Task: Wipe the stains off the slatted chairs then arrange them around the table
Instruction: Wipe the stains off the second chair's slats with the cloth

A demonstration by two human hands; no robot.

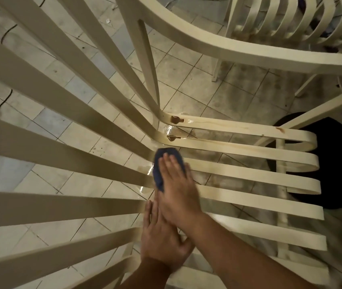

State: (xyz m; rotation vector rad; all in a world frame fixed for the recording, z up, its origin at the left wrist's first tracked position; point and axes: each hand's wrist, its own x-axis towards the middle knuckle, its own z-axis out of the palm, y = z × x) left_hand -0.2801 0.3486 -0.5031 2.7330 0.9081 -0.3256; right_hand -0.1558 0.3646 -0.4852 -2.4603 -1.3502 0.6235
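Observation:
A cream slatted chair (249, 176) fills the view from above, its back slats fanning to the left and seat slats running right. Brown stains (176, 119) pool where the top two seat slats bend, with a smaller spot (280, 129) further along the top slat. My right hand (176, 184) lies flat with straight fingers on a dark blue cloth (161, 163), pressing it onto a seat slat near the bend. My left hand (161, 236) rests flat on the lower slats just below the right wrist.
A second slatted chair (291, 19) stands at the upper right. The chair's armrest (228, 44) curves across the top. A dark round shape (341, 163) lies on the tiled floor (186, 71) beneath the seat's front edge.

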